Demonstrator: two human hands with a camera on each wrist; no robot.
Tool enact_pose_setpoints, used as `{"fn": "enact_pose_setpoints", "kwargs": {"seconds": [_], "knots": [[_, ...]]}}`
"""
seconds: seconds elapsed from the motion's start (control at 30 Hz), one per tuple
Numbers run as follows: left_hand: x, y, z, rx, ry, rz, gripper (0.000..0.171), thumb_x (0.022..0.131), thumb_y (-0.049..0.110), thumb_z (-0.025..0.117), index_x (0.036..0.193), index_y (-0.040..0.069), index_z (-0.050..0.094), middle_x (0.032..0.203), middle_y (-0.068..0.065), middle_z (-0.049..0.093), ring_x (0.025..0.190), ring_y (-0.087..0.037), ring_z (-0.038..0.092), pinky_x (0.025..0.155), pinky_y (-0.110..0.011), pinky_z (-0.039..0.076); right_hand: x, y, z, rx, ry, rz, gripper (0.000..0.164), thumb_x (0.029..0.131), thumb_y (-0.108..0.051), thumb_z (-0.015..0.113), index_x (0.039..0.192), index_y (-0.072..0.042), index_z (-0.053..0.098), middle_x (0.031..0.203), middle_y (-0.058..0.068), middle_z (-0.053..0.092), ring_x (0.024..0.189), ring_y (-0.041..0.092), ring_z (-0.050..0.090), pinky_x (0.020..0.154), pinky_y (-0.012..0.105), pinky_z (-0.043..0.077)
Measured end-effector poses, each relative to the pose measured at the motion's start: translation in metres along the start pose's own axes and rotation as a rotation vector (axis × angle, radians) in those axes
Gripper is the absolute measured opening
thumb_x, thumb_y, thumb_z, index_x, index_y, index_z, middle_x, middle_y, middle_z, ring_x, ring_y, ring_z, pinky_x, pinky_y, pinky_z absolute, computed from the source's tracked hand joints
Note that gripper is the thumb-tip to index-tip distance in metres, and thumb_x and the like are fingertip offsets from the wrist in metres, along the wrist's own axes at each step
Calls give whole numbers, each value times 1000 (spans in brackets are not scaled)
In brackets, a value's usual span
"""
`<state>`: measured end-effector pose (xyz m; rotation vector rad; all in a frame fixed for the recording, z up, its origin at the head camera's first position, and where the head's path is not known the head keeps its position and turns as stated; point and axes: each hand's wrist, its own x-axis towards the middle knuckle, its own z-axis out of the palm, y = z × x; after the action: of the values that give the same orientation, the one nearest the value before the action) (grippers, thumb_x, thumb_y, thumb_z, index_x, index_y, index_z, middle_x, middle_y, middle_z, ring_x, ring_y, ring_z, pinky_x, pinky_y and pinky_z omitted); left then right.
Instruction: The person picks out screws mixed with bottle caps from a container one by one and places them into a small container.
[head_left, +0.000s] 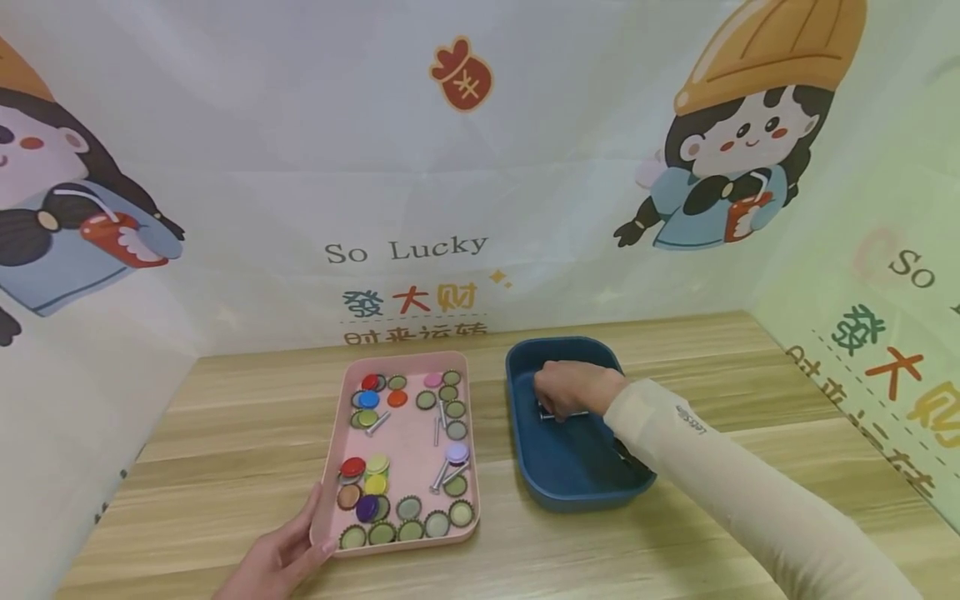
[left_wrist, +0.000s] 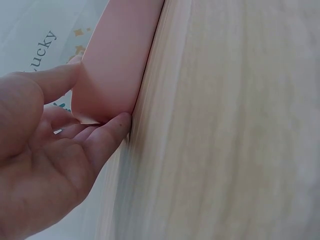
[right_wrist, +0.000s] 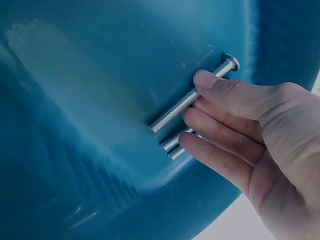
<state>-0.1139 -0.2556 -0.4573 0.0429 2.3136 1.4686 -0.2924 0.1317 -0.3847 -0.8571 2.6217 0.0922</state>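
My left hand point(head_left: 281, 554) grips the near left corner of a shallow pink tray point(head_left: 401, 450), thumb and fingers on either side of that corner in the left wrist view. Bottle caps line the tray's sides, some green or grey, others red, blue, yellow or purple; several silver bolts lie among them. Inside a deep blue tray point(head_left: 558, 471) to the right is my right hand point(head_left: 573, 387). In the right wrist view its thumb and fingers pinch a silver threaded bolt point(right_wrist: 170, 114) low over the blue floor. Two more bolts point(right_wrist: 172, 141) show beside it, partly hidden by the fingers.
Both trays stand on a wood-grain table point(head_left: 247, 433), with a narrow strip of tabletop between them. A printed white cloth point(head_left: 405, 192) hangs behind the table and along its sides. My right sleeve point(head_left: 742, 483) crosses the blue tray's right rim.
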Motion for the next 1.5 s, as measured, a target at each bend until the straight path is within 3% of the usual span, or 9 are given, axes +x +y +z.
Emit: {"fn": "enact_pose_setpoints", "kwargs": {"seconds": [0.1, 0.27, 0.43, 0.63, 0.73, 0.87, 1.23, 1.5], "knots": [[0, 0, 0, 9, 7, -4, 86, 99, 29, 63, 158, 0, 8, 161, -29, 20, 141, -42, 44, 101, -29, 55, -1, 1, 0, -23, 22, -5, 12, 85, -2, 77, 78, -12, 74, 79, -3, 69, 70, 9, 60, 68, 26, 57], [-1, 0, 0, 9, 6, 6, 85, 99, 28, 63, 158, -1, 9, 161, -30, 21, 140, -43, 45, 101, -30, 55, -4, 2, -1, -58, 63, -51, 14, 86, -4, 77, 76, -12, 73, 77, -2, 70, 66, 10, 60, 66, 26, 57], [-2, 1, 0, 17, 21, -2, 86, 99, 29, 64, 158, 0, 9, 160, -29, 22, 139, -42, 46, 100, -30, 55, -8, 2, -1, -83, 151, -114, 20, 85, -1, 75, 69, -13, 70, 69, -3, 66, 59, 8, 52, 60, 22, 52], [-3, 3, 2, 45, 53, -47, 85, 98, 30, 65, 159, 4, 12, 159, -27, 29, 137, -39, 50, 101, -33, 55, -10, 4, -1, -100, 290, -205, 39, 89, 4, 65, 58, -16, 52, 57, -6, 46, 54, 7, 34, 53, 20, 31], [-3, 4, 2, 62, 62, -57, 85, 98, 30, 65, 159, 5, 13, 159, -26, 30, 138, -38, 51, 101, -33, 55, -11, 4, -2, -111, 344, -246, 36, 90, 4, 61, 61, -16, 53, 62, -4, 49, 55, 7, 35, 53, 20, 29], [-2, 4, 1, 67, 46, -28, 83, 98, 28, 64, 159, 3, 12, 160, -25, 28, 139, -38, 49, 102, -32, 55, -11, 2, -5, -137, 361, -267, 29, 93, 1, 60, 69, -15, 62, 72, 0, 59, 59, 8, 42, 55, 20, 34], [-3, 4, -1, 39, 16, -25, 86, 99, 31, 63, 159, 2, 9, 160, -27, 27, 139, -40, 47, 102, -33, 54, -12, -3, -14, -184, 346, -312, 26, 93, -1, 62, 71, -15, 63, 77, 0, 58, 59, 8, 44, 53, 19, 35], [-2, 4, 0, 49, 19, -20, 83, 99, 28, 63, 159, 2, 10, 160, -27, 25, 139, -40, 47, 101, -31, 55, -10, -9, -18, -251, 507, -415, 27, 91, -2, 62, 70, -16, 53, 72, -1, 49, 61, 9, 37, 53, 22, 29]]}}
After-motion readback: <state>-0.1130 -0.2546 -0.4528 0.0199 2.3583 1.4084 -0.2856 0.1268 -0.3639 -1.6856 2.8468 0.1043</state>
